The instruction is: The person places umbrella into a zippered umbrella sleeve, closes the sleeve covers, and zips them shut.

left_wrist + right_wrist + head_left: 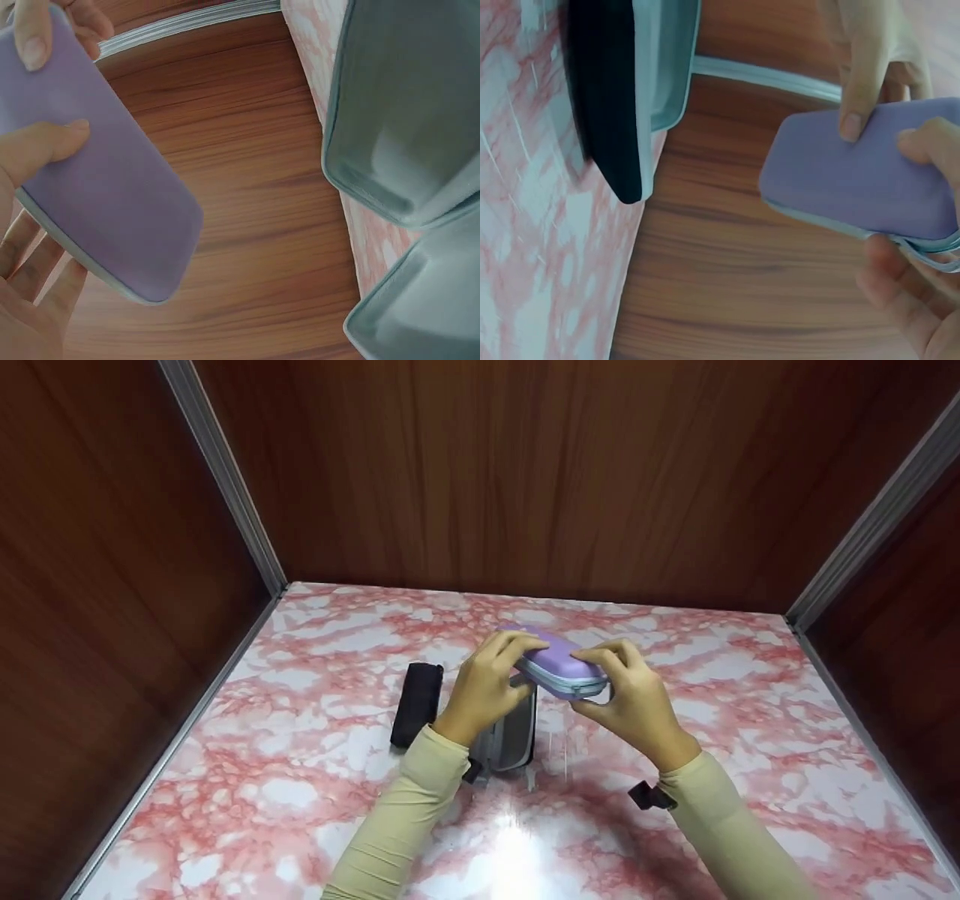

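Observation:
Both hands hold a purple zippered hard case [555,654] up above the table, and its light-blue zipper edge faces me in the head view. My left hand [484,682] grips its left part, thumb against one broad face [112,202] and fingers on the opposite one. At the zipper-pull end, my right hand [630,690] pinches the case between thumb and fingers. The case is closed, so its inside is hidden. Below the hands an open case [514,735], black outside and grey inside, is partly covered by my left hand; its lined halves [420,112] fill the right of the left wrist view.
Left of the open case, a black oblong pouch [417,703] lies on the red-and-white marbled table [300,795]. Brown wood-grain panels [487,472] stand at the back and both sides, joined by metal corner strips [232,480].

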`<state>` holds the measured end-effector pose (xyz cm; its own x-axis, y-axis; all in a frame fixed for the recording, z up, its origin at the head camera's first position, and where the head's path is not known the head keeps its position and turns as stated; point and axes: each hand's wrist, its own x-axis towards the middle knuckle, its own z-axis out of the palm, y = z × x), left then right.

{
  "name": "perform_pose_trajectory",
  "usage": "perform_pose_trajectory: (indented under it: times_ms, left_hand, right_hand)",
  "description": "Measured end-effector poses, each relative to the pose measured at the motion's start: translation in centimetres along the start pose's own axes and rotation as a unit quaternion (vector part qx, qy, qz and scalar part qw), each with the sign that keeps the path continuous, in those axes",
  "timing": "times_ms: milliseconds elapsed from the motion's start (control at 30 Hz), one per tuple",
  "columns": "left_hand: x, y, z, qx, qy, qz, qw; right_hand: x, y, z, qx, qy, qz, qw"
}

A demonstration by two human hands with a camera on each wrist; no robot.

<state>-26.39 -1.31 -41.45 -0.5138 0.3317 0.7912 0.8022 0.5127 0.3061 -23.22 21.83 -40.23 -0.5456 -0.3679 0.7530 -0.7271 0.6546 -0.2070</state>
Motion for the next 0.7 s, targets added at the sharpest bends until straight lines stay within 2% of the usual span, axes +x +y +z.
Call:
perform_pose_trajectory:
  times_ms: [133, 300, 467, 567, 700]
  left_hand:
    - [-0.2, 0.1, 0.4, 0.034, -0.005, 0.009, 0.9994]
    - [-0.3, 0.3, 0.7, 0.042, 0.004, 0.000, 0.9991]
    - [-0.3, 0.4, 1.0, 0.065, 0.008, 0.008, 0.9978]
    - [-0.4, 0.4, 1.1, 0.053, 0.008, 0.004, 0.9986]
    - [-0.5, 0.2, 1.2, 0.009, 0.001, -0.011, 0.9999]
  right_hand:
    - [0.2, -0.6, 0.0, -0.030, -0.009, -0.011, 0.9994]
    - [0.5, -1.2, 0.2, -0.072, -0.010, -0.023, 0.9971]
    - [0.7, -1.8, 0.3, -0.104, -0.010, -0.030, 0.9940]
    - [0.7, -2.0, 0.3, -0.114, -0.011, -0.034, 0.9929]
    - [0.7, -2.2, 0.2, -0.124, -0.012, -0.032, 0.9917]
